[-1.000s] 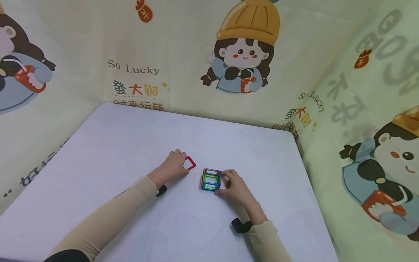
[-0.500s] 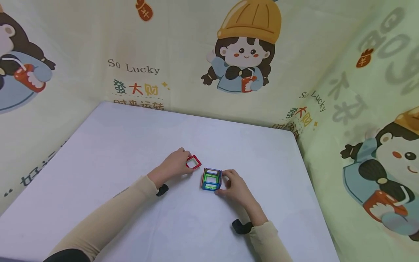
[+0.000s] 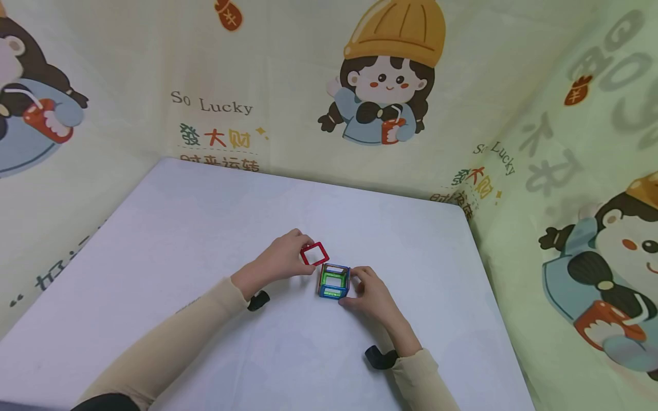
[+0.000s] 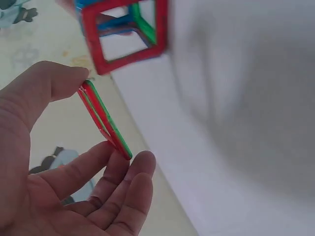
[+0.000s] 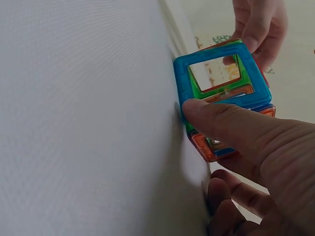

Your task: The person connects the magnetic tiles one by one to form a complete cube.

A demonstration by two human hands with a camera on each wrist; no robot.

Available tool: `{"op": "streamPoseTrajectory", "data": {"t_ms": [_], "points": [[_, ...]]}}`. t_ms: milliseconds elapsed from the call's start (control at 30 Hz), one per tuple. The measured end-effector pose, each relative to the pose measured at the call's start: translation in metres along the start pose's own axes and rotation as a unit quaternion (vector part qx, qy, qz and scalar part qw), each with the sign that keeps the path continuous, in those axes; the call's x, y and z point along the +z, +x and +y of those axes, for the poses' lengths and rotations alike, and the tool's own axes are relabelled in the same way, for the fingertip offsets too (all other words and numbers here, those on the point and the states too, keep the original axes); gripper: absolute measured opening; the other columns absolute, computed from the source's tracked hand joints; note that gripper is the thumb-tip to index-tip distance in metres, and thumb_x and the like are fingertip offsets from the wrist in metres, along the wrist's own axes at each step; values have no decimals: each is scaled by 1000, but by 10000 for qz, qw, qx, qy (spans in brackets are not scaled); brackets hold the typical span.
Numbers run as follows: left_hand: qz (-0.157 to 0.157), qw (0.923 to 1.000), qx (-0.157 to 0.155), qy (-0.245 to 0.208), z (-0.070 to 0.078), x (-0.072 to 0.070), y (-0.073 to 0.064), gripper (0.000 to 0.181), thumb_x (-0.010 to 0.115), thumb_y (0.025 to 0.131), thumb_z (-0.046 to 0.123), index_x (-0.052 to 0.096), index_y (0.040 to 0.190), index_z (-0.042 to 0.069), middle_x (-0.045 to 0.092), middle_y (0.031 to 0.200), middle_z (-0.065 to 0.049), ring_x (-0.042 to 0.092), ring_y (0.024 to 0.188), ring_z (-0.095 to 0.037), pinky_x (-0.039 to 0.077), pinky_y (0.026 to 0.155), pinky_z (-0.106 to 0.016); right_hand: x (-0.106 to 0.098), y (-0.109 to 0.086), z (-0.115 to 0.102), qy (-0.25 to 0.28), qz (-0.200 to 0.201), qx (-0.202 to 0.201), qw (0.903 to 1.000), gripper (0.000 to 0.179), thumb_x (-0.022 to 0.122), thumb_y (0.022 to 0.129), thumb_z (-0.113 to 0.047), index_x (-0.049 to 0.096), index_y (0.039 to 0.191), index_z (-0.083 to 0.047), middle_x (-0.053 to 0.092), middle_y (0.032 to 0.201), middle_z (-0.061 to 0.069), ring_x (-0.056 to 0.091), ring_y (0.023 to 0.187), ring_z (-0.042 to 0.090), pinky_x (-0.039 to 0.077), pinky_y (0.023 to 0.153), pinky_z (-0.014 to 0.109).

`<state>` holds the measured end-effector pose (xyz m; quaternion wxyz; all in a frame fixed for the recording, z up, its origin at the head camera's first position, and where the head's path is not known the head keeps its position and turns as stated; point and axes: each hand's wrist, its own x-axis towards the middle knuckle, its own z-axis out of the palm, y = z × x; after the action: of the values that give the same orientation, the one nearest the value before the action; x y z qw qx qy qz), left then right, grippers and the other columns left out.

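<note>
My left hand (image 3: 280, 257) pinches a red square magnetic tile (image 3: 324, 251) between thumb and fingers, just above and behind a small box of magnetic tiles (image 3: 334, 288). Seen edge-on in the left wrist view, the held tile (image 4: 106, 120) shows a green layer along the red. My right hand (image 3: 372, 294) grips the box from its right side, thumb on a blue tile (image 5: 183, 81) in the right wrist view. The box has blue, green, red and orange frames with see-through middles. A small gap parts the held tile from the box in the left wrist view.
Both hands work over a white table (image 3: 205, 217). Its far edge meets a cream cloth wall (image 3: 288, 114) printed with cartoon figures and lettering; another cloth wall (image 3: 514, 228) runs along the right. Dark wrist devices (image 3: 380, 358) sit under the forearms.
My left hand has moved right with the red tile, bringing it from beside the box to its back left corner. The right hand and the box have stayed nearly in place.
</note>
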<state>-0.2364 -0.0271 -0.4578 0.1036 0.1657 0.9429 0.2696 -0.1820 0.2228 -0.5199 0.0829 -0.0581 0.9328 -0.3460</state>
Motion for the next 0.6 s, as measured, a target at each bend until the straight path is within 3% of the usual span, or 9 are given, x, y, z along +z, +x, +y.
{"op": "streamPoseTrajectory", "data": {"t_ms": [333,600], "points": [[-129,9996,255,13,19,2,-12,62,89,79,31,65,133,11,60,119,-6,60,98,-19,60,78,-32,1,-2,2,64,71,-61,9999,60,94,75,-23,64,127,-15,58,133,5,56,96,20,52,79,30],[-230,9973,700,68,32,8,-22,62,90,78,28,66,132,9,60,117,-4,60,103,-17,60,83,-32,2,-2,1,70,128,-128,9998,59,94,75,-23,65,126,-15,59,131,4,55,93,18,52,76,29]]}}
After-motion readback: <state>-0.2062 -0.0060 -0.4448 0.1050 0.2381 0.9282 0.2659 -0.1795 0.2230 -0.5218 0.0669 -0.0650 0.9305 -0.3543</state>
